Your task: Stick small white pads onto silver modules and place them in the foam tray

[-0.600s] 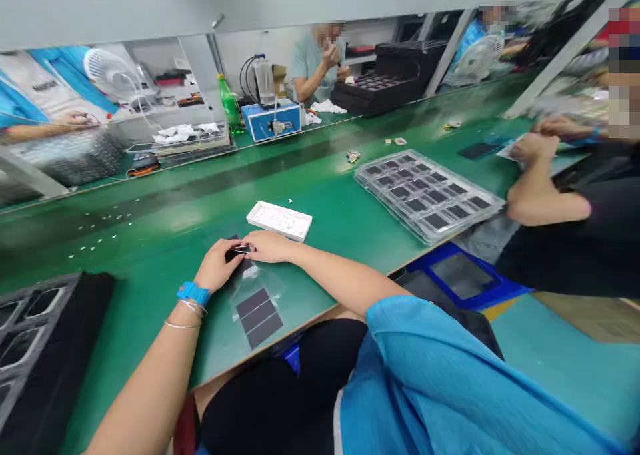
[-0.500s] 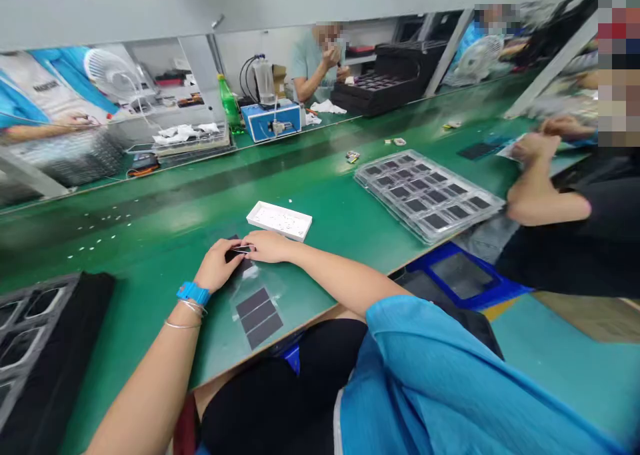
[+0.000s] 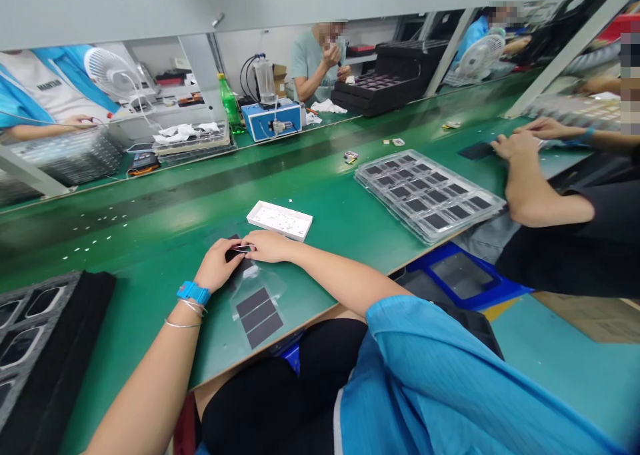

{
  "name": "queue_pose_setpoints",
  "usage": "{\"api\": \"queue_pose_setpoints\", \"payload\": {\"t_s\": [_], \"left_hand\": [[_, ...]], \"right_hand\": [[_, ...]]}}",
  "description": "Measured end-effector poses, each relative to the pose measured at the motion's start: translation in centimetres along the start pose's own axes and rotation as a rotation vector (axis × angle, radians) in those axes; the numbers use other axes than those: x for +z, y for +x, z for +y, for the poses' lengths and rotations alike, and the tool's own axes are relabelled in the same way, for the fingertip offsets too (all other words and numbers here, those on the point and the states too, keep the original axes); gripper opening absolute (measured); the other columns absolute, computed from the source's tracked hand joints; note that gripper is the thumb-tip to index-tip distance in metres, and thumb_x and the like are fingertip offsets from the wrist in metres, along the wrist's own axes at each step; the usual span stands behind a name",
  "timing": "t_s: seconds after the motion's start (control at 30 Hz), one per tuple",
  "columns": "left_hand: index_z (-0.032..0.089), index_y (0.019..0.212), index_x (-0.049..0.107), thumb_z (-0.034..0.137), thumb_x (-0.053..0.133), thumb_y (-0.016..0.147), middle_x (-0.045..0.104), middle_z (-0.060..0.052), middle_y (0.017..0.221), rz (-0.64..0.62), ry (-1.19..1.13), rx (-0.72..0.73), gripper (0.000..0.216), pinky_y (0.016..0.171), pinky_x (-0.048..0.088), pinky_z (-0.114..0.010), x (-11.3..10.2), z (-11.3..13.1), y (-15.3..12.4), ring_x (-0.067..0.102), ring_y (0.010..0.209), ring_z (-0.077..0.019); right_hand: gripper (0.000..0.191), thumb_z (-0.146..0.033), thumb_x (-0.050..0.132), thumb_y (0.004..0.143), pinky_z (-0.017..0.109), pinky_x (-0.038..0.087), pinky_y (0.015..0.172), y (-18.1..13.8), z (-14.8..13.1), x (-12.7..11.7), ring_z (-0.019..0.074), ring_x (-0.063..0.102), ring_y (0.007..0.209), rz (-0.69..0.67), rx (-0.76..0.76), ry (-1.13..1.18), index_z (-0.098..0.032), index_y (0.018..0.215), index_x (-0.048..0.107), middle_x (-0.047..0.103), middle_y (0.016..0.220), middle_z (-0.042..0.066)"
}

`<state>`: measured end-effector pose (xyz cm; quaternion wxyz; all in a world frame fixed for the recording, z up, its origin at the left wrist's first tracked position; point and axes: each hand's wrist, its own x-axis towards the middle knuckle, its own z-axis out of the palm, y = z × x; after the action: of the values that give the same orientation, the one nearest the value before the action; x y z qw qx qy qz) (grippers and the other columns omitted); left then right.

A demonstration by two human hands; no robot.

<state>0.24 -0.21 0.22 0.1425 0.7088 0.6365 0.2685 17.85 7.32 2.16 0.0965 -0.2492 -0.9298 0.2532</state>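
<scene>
Both my hands meet over the green table, fingers bent in a pinch. My left hand (image 3: 219,263), with a blue band at the wrist, grips the left end of a small dark piece with bright thin edges (image 3: 243,248). At its other end, the fingertips of my right hand (image 3: 270,245) close on it. The fingers hide most of the piece, so its kind does not show. Under and below them lies a clear film, with dark rectangular strips (image 3: 259,317) on it nearer the table's front edge. Just behind my right hand sits a white shallow tray (image 3: 280,220) holding tiny bits.
A clear plastic tray stack (image 3: 430,195) with dark squares lies to the right. Black foam with oval-cornered slots (image 3: 65,348) stands at the left edge. Small white bits (image 3: 95,241) are scattered at the back left. A co-worker's hands (image 3: 525,138) work at the far right.
My hands stay in the same place on the small dark piece. At the right, the co-worker's hands have shifted slightly left, to the edge of a dark sheet.
</scene>
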Motion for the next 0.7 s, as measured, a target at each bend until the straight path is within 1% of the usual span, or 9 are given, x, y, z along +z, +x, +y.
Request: {"api": "queue_pose_setpoints", "payload": {"t_s": [0.17, 0.47, 0.7], "left_hand": [[0.017, 0.111, 0.068, 0.040, 0.054, 0.078, 0.066, -0.011, 0.104, -0.001, -0.002, -0.003, 0.043, 0.096, 0.048, -0.044, -0.02, 0.04, -0.04, 0.062, 0.099, -0.0272], [0.017, 0.111, 0.067, 0.039, 0.055, 0.078, 0.066, -0.011, 0.103, -0.002, 0.005, 0.003, 0.042, 0.096, 0.048, -0.044, 0.05, 0.04, 0.01, 0.062, 0.099, -0.0270], [0.017, 0.111, 0.067, 0.039, 0.054, 0.078, 0.066, -0.011, 0.104, -0.003, 0.008, -0.006, 0.041, 0.096, 0.048, -0.044, -0.02, 0.12, -0.03, 0.062, 0.099, -0.0268]], "right_hand": [[0.021, -0.026, 0.062, 0.090, 0.024, 0.033, 0.062, 0.02, -0.02, -0.07, 0.0145, 0.053, 0.075, -0.006, -0.002, -0.002, -0.015, 0.108, 0.064, 0.061, 0.094, 0.005], [0.023, -0.025, 0.061, 0.091, 0.024, 0.031, 0.063, -0.13, -0.18, -0.09, 0.0156, 0.053, 0.080, -0.016, 0.006, -0.003, -0.014, 0.111, 0.064, 0.061, 0.096, 0.006], [0.021, -0.025, 0.062, 0.091, 0.024, 0.032, 0.062, -0.10, -0.14, -0.10, 0.0147, 0.052, 0.077, -0.008, 0.003, 0.006, -0.014, 0.108, 0.064, 0.060, 0.093, 0.005]]}}
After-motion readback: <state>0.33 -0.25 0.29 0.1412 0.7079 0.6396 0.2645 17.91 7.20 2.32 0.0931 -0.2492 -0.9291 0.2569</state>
